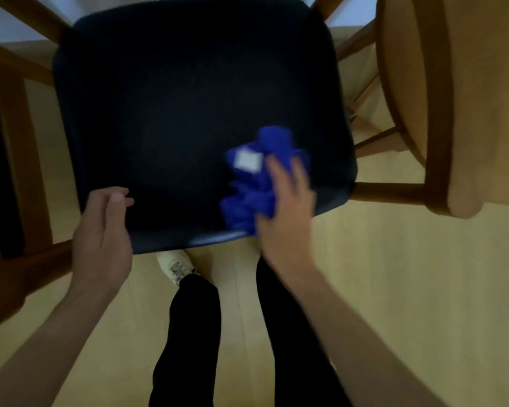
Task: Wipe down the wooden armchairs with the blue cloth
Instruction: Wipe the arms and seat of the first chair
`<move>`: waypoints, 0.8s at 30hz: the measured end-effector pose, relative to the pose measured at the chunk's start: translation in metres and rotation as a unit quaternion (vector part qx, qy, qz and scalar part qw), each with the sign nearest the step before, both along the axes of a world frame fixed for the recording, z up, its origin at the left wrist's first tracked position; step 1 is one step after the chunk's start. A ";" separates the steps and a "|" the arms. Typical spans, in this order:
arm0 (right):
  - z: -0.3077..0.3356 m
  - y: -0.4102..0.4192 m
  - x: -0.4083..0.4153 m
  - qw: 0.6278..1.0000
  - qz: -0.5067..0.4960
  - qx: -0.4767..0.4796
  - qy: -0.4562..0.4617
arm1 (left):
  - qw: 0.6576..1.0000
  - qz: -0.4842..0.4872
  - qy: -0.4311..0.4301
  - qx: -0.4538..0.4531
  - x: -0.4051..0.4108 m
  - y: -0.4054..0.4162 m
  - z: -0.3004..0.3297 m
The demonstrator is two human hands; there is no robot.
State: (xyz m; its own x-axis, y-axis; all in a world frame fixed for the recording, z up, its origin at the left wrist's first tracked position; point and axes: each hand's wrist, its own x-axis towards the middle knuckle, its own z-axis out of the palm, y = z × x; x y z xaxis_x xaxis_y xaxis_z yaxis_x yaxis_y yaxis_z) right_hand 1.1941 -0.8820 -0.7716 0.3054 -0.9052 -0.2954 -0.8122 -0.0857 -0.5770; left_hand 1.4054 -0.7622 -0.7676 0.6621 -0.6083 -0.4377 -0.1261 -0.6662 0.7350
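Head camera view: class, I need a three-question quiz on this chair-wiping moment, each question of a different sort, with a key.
1. True or false: the blue cloth lies bunched on the dark seat cushion.
2. Which hand touches the cloth? A) left hand B) right hand
3. Fill in: the left hand sits at the cushion's ____ edge, front or back?

Key: 1 true; 2 B; 3 front.

Likely home dining area: wooden armchair (365, 48) with dark seat cushion (188, 98), pale wood floor (394, 274).
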 end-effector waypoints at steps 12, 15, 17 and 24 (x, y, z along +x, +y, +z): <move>-0.020 -0.092 -0.026 0.954 0.246 -0.035 0.167 | 1.000 -0.010 -0.009 -0.011 -0.027 -0.086 0.004; -0.016 -0.136 -0.011 0.975 0.200 -0.071 0.067 | 0.999 -0.006 -0.037 -0.011 -0.016 -0.100 0.006; -0.011 -0.180 0.006 0.979 0.165 -0.122 0.023 | 0.999 0.000 -0.051 -0.004 -0.007 -0.109 0.007; -0.025 -0.302 0.096 0.976 0.103 -0.060 0.181 | 0.996 0.055 -0.070 -0.001 0.037 -0.132 0.015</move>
